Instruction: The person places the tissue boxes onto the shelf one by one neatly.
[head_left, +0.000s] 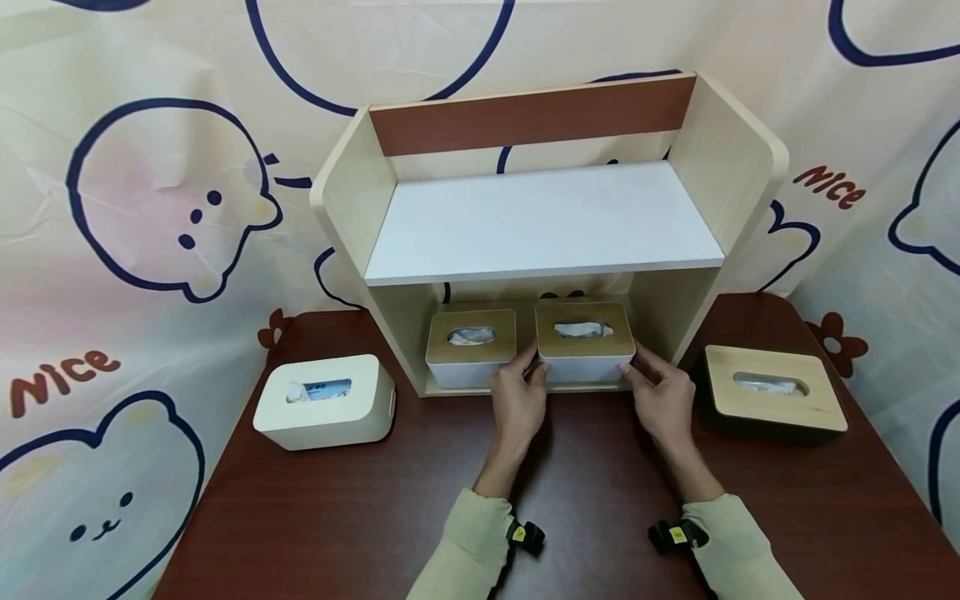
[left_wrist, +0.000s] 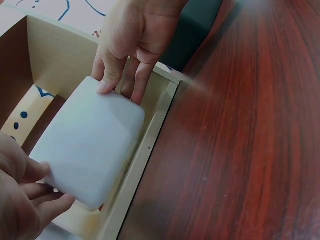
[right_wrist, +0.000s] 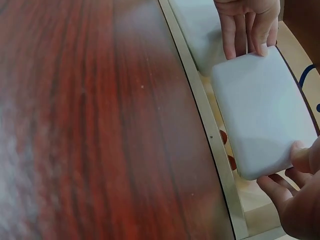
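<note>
In the head view, a tissue box [head_left: 587, 369] with a wood-coloured lid and white body stands in the right part of the lower shelf compartment. My left hand [head_left: 519, 402] grips its left end, thumb on the front face. At the opposite end, my right hand [head_left: 663, 400] holds it the same way. Both wrist views show the pale front face of this tissue box [left_wrist: 90, 140] between the two hands, with fingers reaching under its lower edge. A matching tissue box [head_left: 471, 375] sits just left of it in the compartment.
The shelf unit [head_left: 742, 158] has a white upper board [head_left: 540, 221] above the boxes. A cream tissue box [head_left: 322, 417] lies on the dark wooden table [head_left: 322, 517] at left. To the right is a dark tissue box with a light wood lid [head_left: 772, 408]. Patterned cloth [head_left: 172, 350] hangs behind.
</note>
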